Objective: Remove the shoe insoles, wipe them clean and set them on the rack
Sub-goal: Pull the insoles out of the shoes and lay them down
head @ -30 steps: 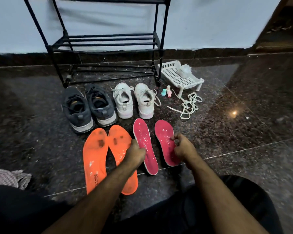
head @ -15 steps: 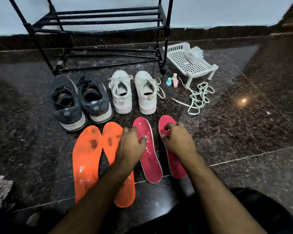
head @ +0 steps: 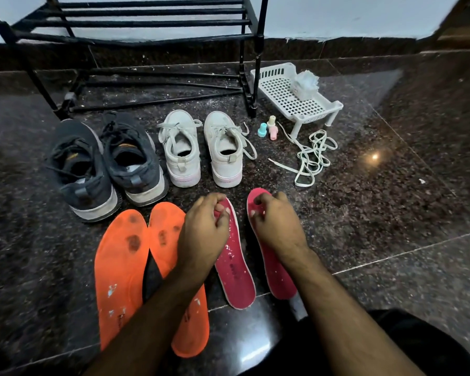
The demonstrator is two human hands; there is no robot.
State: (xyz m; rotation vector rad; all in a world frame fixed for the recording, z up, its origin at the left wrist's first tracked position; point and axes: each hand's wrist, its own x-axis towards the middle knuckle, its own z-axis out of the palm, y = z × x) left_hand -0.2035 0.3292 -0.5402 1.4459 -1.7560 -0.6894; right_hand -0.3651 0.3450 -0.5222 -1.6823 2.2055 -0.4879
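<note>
Two pink insoles lie side by side on the dark stone floor. My left hand (head: 205, 229) has its fingers curled over the toe end of the left pink insole (head: 235, 272). My right hand (head: 274, 221) curls its fingers on the toe end of the right pink insole (head: 278, 278). Two orange insoles (head: 120, 261) with dark stains lie to the left, the right one partly under my left forearm. Behind them stand a dark pair of shoes (head: 106, 164) and a white pair (head: 201, 147). The black metal rack (head: 152, 23) stands at the back.
A white plastic basket (head: 285, 96) holding a wad of wipes (head: 304, 81) stands right of the rack. Three small pastel bottles (head: 268, 128) and loose white laces (head: 310, 156) lie near it. The wall runs behind the rack.
Both hands have slid forward along the pink insoles from their middles to the toe ends. The camera has moved closer and tilted down.
</note>
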